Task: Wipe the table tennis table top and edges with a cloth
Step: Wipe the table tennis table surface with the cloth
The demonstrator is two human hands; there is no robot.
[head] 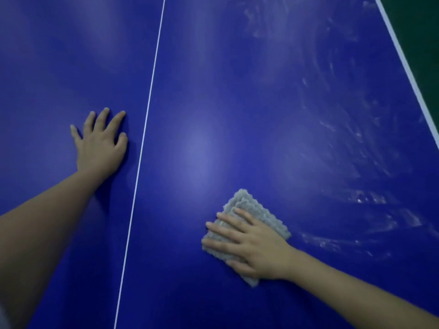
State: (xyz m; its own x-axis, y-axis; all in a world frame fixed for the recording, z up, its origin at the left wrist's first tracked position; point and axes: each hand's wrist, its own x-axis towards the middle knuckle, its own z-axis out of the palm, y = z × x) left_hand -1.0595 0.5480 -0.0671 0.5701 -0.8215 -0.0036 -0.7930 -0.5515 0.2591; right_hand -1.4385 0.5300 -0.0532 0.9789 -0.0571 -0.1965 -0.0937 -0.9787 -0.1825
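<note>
- Your right hand (256, 245) is lying flat on the folded grey cloth (259, 210), fingers straight and spread, pressing it onto the blue bench (213, 91).
- Your left hand (99, 143) is resting palm-down on the bench, fingers splayed, holding nothing, just left of the white centre line (147, 110).
- Pale streaks (344, 138) are showing right of the cloth, reaching toward the white edge stripe (403, 60), with green floor (422, 32) peeking past it.
</note>
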